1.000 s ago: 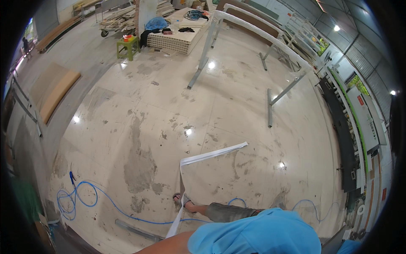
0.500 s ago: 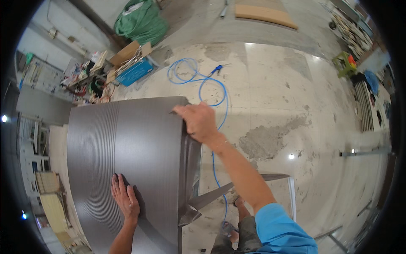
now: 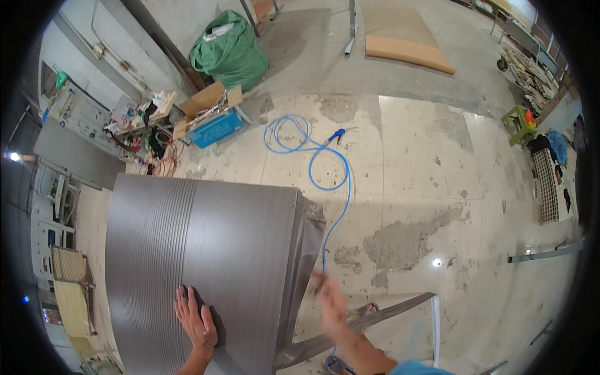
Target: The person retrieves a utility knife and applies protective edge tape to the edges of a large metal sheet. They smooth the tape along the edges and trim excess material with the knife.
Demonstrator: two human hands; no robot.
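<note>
Grooved grey panel [image 3: 244, 237]: lies at 8 o'clock, with wood-like grain; loose film [image 3: 312, 219] along its 3 o'clock edge.
Left hand [image 3: 199, 326]: flat on the panel, fingers slightly apart.
Right hand [image 3: 331, 301]: blurred, near that edge; its grip I cannot tell.
Tiled floor [image 3: 409, 150]: beige, stained; blue hose [image 3: 348, 184] looped toward 12 o'clock.
Concrete floor [image 3: 306, 59]: green sack [image 3: 231, 62] at 11 o'clock.
</note>
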